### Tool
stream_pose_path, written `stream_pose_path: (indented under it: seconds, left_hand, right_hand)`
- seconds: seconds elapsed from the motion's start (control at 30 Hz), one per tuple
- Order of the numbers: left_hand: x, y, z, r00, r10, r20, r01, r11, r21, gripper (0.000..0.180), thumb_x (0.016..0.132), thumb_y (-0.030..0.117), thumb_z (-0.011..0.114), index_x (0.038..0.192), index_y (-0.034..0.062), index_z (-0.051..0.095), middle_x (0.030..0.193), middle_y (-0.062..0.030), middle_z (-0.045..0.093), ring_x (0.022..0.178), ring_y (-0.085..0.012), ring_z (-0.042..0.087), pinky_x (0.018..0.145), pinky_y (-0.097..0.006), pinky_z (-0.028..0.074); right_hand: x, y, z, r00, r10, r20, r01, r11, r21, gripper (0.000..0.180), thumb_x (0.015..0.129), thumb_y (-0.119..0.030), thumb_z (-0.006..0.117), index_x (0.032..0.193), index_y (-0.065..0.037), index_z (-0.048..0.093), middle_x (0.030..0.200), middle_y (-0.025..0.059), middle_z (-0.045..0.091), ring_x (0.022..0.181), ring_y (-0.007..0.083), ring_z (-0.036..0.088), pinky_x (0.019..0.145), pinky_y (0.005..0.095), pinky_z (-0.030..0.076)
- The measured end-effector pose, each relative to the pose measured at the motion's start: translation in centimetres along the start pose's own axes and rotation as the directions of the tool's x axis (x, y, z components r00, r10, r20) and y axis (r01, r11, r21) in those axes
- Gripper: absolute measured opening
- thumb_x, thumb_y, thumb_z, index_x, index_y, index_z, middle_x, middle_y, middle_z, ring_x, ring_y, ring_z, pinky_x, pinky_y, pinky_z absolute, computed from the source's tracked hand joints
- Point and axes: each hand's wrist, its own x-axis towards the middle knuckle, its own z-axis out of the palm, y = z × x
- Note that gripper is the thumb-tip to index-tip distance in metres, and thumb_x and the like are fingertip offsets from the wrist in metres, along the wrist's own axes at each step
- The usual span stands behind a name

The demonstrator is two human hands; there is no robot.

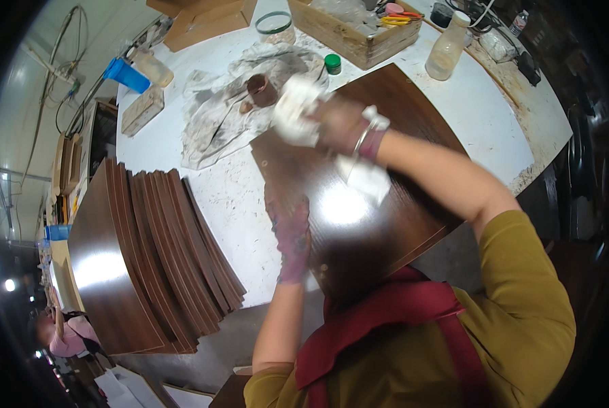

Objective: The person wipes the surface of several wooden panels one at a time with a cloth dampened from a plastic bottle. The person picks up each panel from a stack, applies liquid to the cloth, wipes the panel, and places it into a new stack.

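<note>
Lying aslant on the bench (224, 194), the panel (369, 234) spreads rightward from my left hand (291, 234), which rests along its left edge; thumb and fingers look apart, though I cannot tell whether they grip. My right hand (340, 126), blurred, is bunched around a white cloth (293, 112) at the panel's far-left corner, its forearm crossing above the surface. I judge that corner to matter most: the right hand is nearer it. The lens bends the sides too much for me to name a long axis. A white scrap (367, 182) shows over the panel, perhaps part of the cloth.

Left of the panel stands a stack (158, 251) of similar ones. Beyond its far-left corner lies a rag (213, 122) bearing a brown cup (262, 92); beyond its far edge, a green jar (332, 64) and wooden box (393, 49). Well left of it, a person (70, 338) wears pink.
</note>
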Motion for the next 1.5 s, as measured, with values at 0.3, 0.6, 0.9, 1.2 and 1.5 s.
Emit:
stream_pose_path:
  seconds: [0.3,0.6,0.9,1.2,1.5]
  left_hand:
    - [0.6,-3.7,0.8,0.982,0.170,-0.079,-0.164,0.983,0.081,0.055,0.101,0.025,0.044,0.147,0.0008,0.027,0.147,-0.0237,0.034,0.135,-0.0371,0.034,0.113,-0.041,0.026]
    - [0.4,-6.0,0.4,0.925,0.377,-0.051,-0.373,0.925,0.076,0.057,0.099,0.025,0.045,0.147,-0.0014,0.027,0.148,-0.0235,0.033,0.137,-0.0333,0.033,0.112,-0.038,0.028]
    - [1.2,-4.5,0.8,0.998,0.050,-0.029,-0.050,0.998,0.026,0.060,0.101,0.034,0.042,0.148,0.0023,0.026,0.143,-0.0218,0.039,0.127,-0.0318,0.043,0.107,-0.038,0.031]
    - [1.1,-3.6,-0.5,0.999,0.040,0.022,-0.039,0.998,-0.043,0.059,0.101,0.032,0.041,0.149,0.0039,0.023,0.147,-0.0172,0.036,0.129,-0.0293,0.040,0.108,-0.036,0.030]
    - [8.4,3.4,1.7,0.759,0.569,0.316,-0.649,0.621,0.439,0.052,0.096,0.035,0.053,0.137,0.0036,0.045,0.136,-0.0199,0.048,0.129,-0.0369,0.043,0.108,-0.042,0.033]
  right_hand:
    - [-4.8,-1.3,0.1,0.989,-0.143,0.023,0.143,0.990,0.007,0.052,0.070,-0.021,0.072,0.121,-0.022,0.063,0.109,0.0116,0.062,0.090,0.0312,0.063,0.080,0.0418,0.053]
    - [-15.2,-11.6,-3.0,0.891,-0.086,0.445,0.120,0.992,-0.048,0.037,0.083,-0.024,0.059,0.119,-0.014,0.057,0.094,0.0087,0.061,0.079,0.0313,0.063,0.081,0.0421,0.052]
    - [-24.1,1.5,-11.6,0.959,0.259,-0.116,-0.273,0.954,-0.126,0.035,0.081,-0.010,0.059,0.115,-0.013,0.065,0.101,0.0154,0.060,0.084,0.0301,0.062,0.077,0.0387,0.054]
    - [-31.1,7.9,-17.3,0.575,0.816,0.063,-0.818,0.573,0.057,0.049,0.076,-0.014,0.069,0.125,-0.014,0.062,0.124,0.0115,0.058,0.108,0.0297,0.060,0.099,0.0372,0.046]
    - [-30.4,7.9,-23.6,0.727,0.649,-0.223,-0.639,0.759,0.127,0.047,0.075,-0.011,0.060,0.122,-0.007,0.061,0.100,0.0104,0.051,0.094,0.0250,0.056,0.087,0.0302,0.045]
